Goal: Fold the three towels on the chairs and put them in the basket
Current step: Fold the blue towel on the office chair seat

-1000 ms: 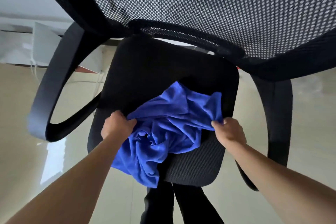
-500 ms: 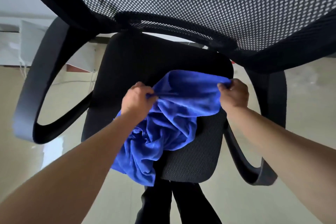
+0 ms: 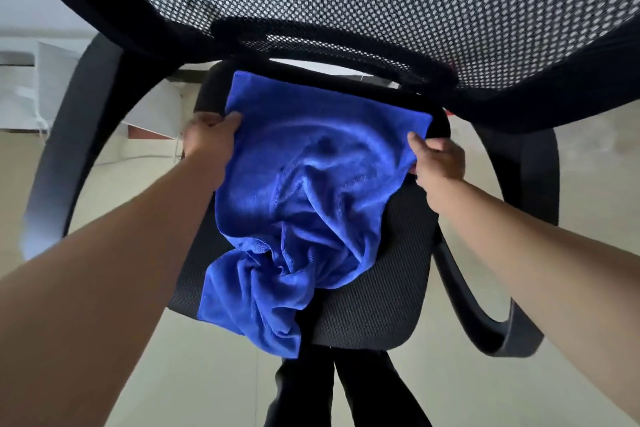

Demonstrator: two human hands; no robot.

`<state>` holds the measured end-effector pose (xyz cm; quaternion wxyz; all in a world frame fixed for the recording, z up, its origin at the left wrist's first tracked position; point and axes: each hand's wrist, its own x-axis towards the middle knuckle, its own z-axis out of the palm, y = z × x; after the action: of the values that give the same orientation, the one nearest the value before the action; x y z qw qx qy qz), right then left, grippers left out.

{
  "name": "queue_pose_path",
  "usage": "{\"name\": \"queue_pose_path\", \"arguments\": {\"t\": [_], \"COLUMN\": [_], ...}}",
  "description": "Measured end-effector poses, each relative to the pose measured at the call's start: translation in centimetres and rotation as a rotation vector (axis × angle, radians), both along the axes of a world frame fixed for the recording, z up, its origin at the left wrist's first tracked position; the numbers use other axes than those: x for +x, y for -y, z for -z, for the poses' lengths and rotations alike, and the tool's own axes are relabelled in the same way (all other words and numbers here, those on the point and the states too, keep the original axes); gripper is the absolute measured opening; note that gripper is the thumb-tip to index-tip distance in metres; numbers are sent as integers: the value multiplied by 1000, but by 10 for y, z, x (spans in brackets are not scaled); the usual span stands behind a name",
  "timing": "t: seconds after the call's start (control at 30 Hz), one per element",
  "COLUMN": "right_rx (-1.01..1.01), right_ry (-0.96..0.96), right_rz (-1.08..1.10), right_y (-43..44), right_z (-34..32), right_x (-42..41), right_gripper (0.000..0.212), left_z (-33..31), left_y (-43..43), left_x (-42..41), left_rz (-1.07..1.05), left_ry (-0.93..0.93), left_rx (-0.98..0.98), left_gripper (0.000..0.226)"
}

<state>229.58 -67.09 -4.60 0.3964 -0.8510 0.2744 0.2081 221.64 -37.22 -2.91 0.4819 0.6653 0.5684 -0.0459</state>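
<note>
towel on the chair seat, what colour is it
Solid bright blue towel, seen in the head view.

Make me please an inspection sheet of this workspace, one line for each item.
Surface: black mesh chair seat, partly covered.
Job's things: one blue towel, far edge stretched flat, near part crumpled and hanging over the seat front; basket not in view.
Clutter: nothing seen.
Grippers: left hand and right hand each pinch a side edge of the towel.
Cables: thin white cord on the floor, far left.
Surroundings: pale floor, white object at left.
</note>
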Motion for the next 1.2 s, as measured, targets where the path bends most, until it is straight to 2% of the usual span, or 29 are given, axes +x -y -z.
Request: {"name": "queue_pose_path", "arguments": {"t": [0.07,0.13,0.27,0.4,0.47,0.53,0.6,0.63,0.73,0.8,0.87,0.9,0.93,0.97,1.0,1.07,1.13,1.2], "right_rx": [23,14,-96,-153,-174,-61,3,8,-38,-99,-143,-170,-191,-197,-193,-166,-149,-118], "right_ry": [-103,-136,7,-30,-15,-27,-96,-120,-101,16,132,173,190,200,195,185,167,99], "right_rz": [-2,-19,-29,-92,-101,80,259,286,146,-47,-134,-145,-138,-121,-96,-42,2,18], "right_y": [3,2,4,5,0,-10,-19,-21,-18,-12,-8,-8,-7,-8,-7,-7,-6,-3], "right_z": [5,4,2,3,3,0,-6,-7,1,9,11,10,10,11,12,9,2,1], "right_x": [-12,-16,4,8,10,20,33,38,38,34,32,32,33,33,33,27,12,-13], "right_gripper": [42,32,20,21,25,39,61,67,54,36,33,36,38,38,38,39,41,34], "left_z": [4,7,7,3,-1,0,2,3,7,19,27,30,29,25,17,9,12,9], "left_y": [4,3,-7,-9,-5,-4,-3,-5,-13,-26,-34,-35,-37,-35,-31,-26,-24,-13], "left_x": [-11,-15,-5,7,15,26,37,44,55,56,57,59,57,57,57,52,32,3], "left_rz": [61,67,5,86,273,417,418,333,121,130,139,103,195,392,376,19,30,100], "left_ry": [-58,-90,-43,-67,-92,-27,2,2,-56,-102,-62,-38,-95,-185,-162,33,-50,-115], "left_rx": [12,37,72,103,308,455,425,370,149,125,88,123,250,402,420,146,221,206], "left_gripper": [35,21,11,16,12,29,30,31,35,34,45,47,43,41,41,46,43,42]}}
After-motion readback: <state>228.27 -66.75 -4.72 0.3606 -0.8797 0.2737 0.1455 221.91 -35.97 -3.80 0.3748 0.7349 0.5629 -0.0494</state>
